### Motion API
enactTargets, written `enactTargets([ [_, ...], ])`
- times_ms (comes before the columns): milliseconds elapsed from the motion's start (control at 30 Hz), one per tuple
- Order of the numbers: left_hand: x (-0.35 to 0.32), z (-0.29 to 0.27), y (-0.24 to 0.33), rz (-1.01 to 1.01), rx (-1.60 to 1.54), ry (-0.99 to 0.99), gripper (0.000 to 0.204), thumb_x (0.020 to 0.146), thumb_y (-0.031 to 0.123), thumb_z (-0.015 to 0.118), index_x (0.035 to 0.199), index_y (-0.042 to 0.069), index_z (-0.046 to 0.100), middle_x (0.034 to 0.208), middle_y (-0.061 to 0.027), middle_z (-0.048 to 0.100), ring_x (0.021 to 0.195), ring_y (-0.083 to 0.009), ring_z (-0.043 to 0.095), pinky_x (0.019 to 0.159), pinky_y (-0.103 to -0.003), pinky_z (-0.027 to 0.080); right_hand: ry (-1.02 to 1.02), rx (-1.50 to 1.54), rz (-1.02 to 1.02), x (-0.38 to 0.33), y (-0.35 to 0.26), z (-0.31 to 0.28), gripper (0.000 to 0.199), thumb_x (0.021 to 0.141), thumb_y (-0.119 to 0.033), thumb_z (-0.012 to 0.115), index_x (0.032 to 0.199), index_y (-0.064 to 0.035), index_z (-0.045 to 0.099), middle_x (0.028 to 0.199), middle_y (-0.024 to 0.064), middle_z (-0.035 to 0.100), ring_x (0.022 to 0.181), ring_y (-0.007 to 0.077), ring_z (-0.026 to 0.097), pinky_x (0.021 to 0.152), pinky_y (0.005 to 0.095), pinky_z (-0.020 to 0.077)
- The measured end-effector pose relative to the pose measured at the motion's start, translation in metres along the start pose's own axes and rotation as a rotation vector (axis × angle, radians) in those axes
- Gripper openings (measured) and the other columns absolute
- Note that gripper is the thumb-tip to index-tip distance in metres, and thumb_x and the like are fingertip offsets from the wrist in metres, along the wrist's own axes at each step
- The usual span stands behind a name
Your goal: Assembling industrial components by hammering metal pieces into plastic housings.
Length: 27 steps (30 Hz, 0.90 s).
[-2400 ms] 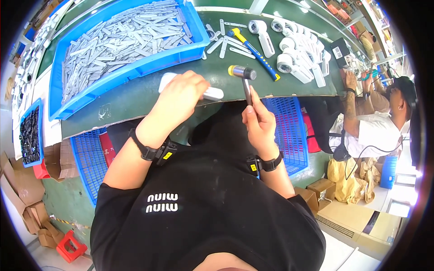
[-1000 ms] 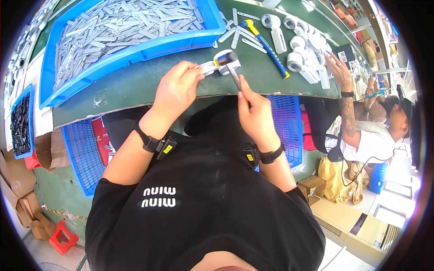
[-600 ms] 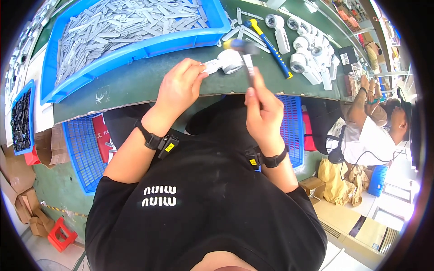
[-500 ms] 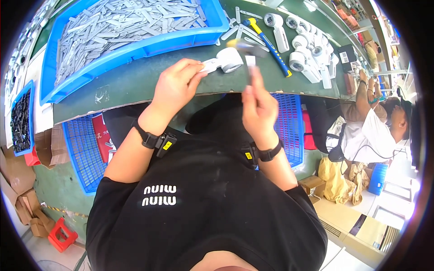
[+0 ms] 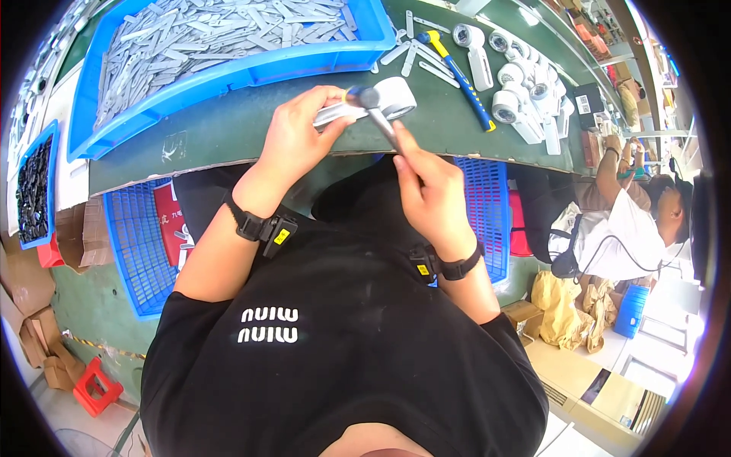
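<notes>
A white handheld fan (image 5: 397, 93) with a round head and a flat handle is held just above the green tabletop. My left hand (image 5: 298, 131) is closed around the handle end, its thumb and fingers pinching the sides. In my right hand (image 5: 432, 183) is a hammer (image 5: 385, 128), gripped by its grey handle. The dark hammer head lies over the fan's handle close to the round head, hiding part of it; whether it touches I cannot tell.
Beyond my left hand stands a blue bin (image 5: 251, 65) full of grey flat strips. Several loose strips (image 5: 409, 57), a blue and yellow hammer (image 5: 464, 85) and a cluster of white fans (image 5: 525, 91) lie to the right. A co-worker (image 5: 617, 221) sits at far right.
The hammer has swung left and down from beside the fan to over its handle. My right hand has turned leftward; the left keeps hold of the fan.
</notes>
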<state>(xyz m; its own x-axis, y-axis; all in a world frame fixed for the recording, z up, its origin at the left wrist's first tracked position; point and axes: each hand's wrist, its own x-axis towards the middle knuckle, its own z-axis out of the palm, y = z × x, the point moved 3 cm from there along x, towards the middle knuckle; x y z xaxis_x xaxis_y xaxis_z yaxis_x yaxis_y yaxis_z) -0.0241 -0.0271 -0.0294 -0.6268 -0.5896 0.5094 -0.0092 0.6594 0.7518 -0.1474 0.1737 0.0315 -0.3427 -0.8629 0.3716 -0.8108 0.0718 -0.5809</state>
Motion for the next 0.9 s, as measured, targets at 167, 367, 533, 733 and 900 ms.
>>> enactTargets([
  [167,0.002,0.003,0.003,-0.025,-0.024,-0.008,0.039,0.092,0.017,0.092,0.121,0.002,0.072,0.111,-0.0178,0.081,0.102,-0.0353,0.082,0.086,-0.042,0.065,0.011,-0.07,0.039,-0.003,0.015,0.015,0.052,0.102,-0.001,0.072,0.154,-0.0101,0.069,0.086,0.0204,0.073,0.072,0.0388,0.07,0.07,0.0441,0.0568],
  [367,0.003,0.003,-0.005,-0.012,-0.097,-0.002,0.047,0.091,0.015,0.092,0.129,0.003,0.067,0.104,-0.0151,0.082,0.098,-0.0341,0.082,0.085,-0.042,0.065,0.154,0.092,0.052,-0.003,-0.002,-0.006,0.051,0.105,0.0,0.07,0.155,-0.0062,0.068,0.083,0.0147,0.07,0.067,0.0259,0.066,0.068,0.0354,0.0543],
  [533,0.002,-0.006,-0.003,-0.106,-0.098,-0.081,0.057,0.089,0.015,0.094,0.135,0.004,0.063,0.104,-0.0148,0.083,0.095,-0.034,0.082,0.084,-0.042,0.064,-0.05,0.124,0.171,-0.006,0.023,0.016,0.05,0.105,0.003,0.07,0.154,0.0006,0.066,0.081,0.0129,0.066,0.067,0.021,0.061,0.07,0.03,0.0542],
  [733,0.001,-0.003,-0.007,-0.087,-0.117,-0.052,0.065,0.086,0.017,0.096,0.139,0.006,0.06,0.103,-0.0132,0.084,0.093,-0.0358,0.081,0.087,-0.043,0.063,0.249,0.187,-0.029,-0.006,-0.005,0.017,0.053,0.104,0.002,0.069,0.156,-0.0088,0.068,0.084,0.0223,0.07,0.069,0.0327,0.07,0.068,0.0357,0.0544],
  [900,0.002,-0.007,-0.009,-0.188,-0.038,-0.048,0.068,0.083,0.019,0.098,0.137,0.005,0.059,0.105,-0.0138,0.086,0.094,-0.036,0.082,0.083,-0.043,0.062,-0.042,0.077,0.027,0.004,-0.02,0.022,0.049,0.103,-0.003,0.071,0.151,-0.008,0.071,0.08,0.0168,0.067,0.068,0.0365,0.067,0.066,0.0465,0.0533],
])
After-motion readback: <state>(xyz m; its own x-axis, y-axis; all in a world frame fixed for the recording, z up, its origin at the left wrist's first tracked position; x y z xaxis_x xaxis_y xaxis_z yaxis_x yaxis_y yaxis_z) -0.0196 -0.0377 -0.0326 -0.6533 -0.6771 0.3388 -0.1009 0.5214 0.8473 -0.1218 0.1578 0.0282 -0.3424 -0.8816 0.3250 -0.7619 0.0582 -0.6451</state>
